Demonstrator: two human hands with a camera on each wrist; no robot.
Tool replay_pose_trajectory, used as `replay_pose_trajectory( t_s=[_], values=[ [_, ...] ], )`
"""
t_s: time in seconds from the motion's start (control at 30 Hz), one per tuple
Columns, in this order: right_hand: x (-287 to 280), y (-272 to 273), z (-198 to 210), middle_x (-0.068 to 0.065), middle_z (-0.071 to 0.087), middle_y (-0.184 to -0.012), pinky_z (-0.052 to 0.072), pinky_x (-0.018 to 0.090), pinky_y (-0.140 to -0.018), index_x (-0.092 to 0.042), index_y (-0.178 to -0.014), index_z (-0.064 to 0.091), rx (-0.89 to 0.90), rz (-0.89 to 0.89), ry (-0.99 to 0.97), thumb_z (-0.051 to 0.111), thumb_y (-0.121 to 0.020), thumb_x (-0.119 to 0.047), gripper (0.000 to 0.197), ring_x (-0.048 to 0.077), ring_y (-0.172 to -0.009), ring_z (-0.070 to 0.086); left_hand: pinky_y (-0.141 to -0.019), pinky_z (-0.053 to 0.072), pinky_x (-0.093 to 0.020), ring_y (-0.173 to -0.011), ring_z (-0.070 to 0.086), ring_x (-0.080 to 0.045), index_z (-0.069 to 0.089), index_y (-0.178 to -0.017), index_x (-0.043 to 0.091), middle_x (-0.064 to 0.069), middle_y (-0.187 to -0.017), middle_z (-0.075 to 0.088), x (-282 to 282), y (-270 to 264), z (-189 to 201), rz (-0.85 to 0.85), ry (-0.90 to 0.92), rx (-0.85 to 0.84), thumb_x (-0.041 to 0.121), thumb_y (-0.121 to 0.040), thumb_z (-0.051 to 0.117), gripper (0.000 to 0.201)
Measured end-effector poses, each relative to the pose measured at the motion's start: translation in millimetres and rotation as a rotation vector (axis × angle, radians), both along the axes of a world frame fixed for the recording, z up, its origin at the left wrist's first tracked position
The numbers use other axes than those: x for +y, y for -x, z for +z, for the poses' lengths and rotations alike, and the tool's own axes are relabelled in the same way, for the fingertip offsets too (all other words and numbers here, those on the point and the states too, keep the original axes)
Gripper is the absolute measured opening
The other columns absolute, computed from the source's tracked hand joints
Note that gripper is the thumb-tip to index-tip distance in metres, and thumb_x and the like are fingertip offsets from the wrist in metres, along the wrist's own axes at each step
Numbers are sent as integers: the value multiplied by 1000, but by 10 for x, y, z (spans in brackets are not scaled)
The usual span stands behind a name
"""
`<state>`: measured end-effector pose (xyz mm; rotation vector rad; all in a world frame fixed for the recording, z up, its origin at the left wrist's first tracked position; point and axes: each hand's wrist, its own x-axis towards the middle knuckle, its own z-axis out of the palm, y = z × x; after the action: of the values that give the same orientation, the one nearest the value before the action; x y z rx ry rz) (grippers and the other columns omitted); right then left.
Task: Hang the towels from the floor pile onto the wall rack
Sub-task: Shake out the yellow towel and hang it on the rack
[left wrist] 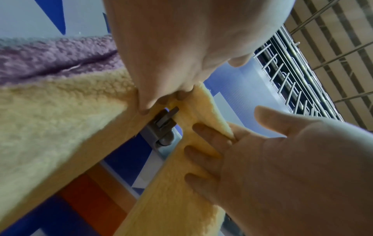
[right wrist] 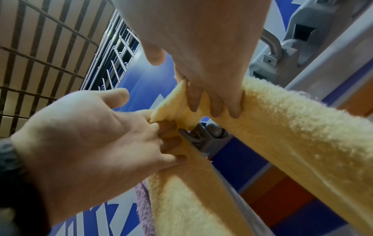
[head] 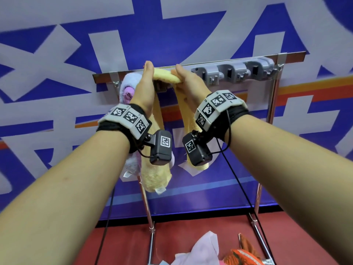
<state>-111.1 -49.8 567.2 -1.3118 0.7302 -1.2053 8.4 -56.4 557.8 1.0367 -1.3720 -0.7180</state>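
From the head view, a purple towel (head: 127, 88) already hangs at the left end of the wall rack (head: 236, 70), and the yellow towel (head: 168, 77) is draped over the next clip, its middle arched between the left hand (head: 145, 87) and the right hand (head: 191, 83), both ends trailing straight down in front of the blue banner (head: 248, 178); its long axis therefore runs up, over the clip and down again. Three grey clips to the right carry nothing, and on the red floor (head: 124, 241) a pale pink cloth (head: 202, 247) and an orange one (head: 242, 255) lie waiting, so I judge the job somewhat under half done. In the left wrist view, the left fingers (left wrist: 181, 94) pinch the yellow fold just above the grey clip (left wrist: 161, 127), while the right hand's fingers curl round the towel's other limb from below. In the right wrist view, the right fingers (right wrist: 214, 103) are wrapped over the fold, the left hand's fingers are tucked under it beside the clip, and whether the cloth is seated in the clip I cannot tell.
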Motion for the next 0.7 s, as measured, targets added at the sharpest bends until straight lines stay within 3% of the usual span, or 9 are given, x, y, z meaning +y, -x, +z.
replay_pose_trajectory(
  t_s=[0.07,0.13,0.2,0.23,0.3,0.37,0.5,0.6,0.7],
  values=[
    [-42,-9,41,9,53,-136,28,16,-61,-7,-131,52,-1,12,15,34,-102,-34,44,6,-97,55,-64,49,-19,-71,69,0,77,-75,18,8,-71,73,-63,-17,95,16,-16,23,48,-103,18,71],
    [-127,-31,58,6,55,-134,28,18,-62,-8,-131,52,-6,24,11,33,-102,-35,44,5,-101,55,-61,40,-19,-57,60,14,68,-44,40,25,-52,62,-48,-10,170,-36,-65,31,44,-104,11,83],
    [-220,-40,3,4,62,-119,31,16,-60,-11,-125,56,6,37,7,31,-103,-36,43,5,-98,56,-67,32,-21,-70,59,13,62,-40,49,30,-53,60,-129,-19,127,-7,-105,-26,43,-103,7,85],
    [-263,-45,-54,0,62,-105,35,14,-58,-12,-118,59,14,37,-6,30,-103,-36,41,3,-87,57,-76,33,-23,-85,58,8,68,-50,49,30,-64,65,-164,-44,76,4,-129,-48,49,-102,10,78],
    [-337,-40,-190,-3,60,-102,44,12,-67,-13,-120,58,59,-2,-27,33,-102,-38,40,3,-78,55,-105,28,-37,-119,48,-2,70,-106,43,23,-115,65,-180,-122,-82,3,-204,46,71,-86,26,55],
    [-410,-33,-305,2,59,-121,43,26,-77,-14,-130,53,135,-22,-43,36,-99,-47,48,12,-93,54,-110,18,-49,-137,32,-11,40,-140,42,15,-148,40,-253,-217,-265,-31,-261,65,83,-66,35,85],
    [-477,-50,-451,9,64,-121,42,32,-69,-24,-101,56,283,27,-104,34,-90,-65,48,20,-96,60,-98,24,-46,-143,23,-18,26,-147,40,4,-154,32,-205,-191,-431,-29,-332,64,86,-61,33,98],
    [-476,-60,-513,6,62,-119,43,33,-73,-25,-108,54,266,36,-120,35,-92,-62,45,20,-101,59,-100,30,-45,-137,33,-18,29,-146,42,6,-150,38,-157,-182,-457,16,-305,30,85,-67,34,90],
    [-474,-73,-511,-1,59,-108,40,31,-75,-28,-107,50,239,-23,-82,45,-80,-65,46,15,-95,54,-110,25,-38,-131,40,-6,36,-144,31,12,-144,44,-93,-172,-362,94,-176,1,69,-88,30,68]
  ],
)
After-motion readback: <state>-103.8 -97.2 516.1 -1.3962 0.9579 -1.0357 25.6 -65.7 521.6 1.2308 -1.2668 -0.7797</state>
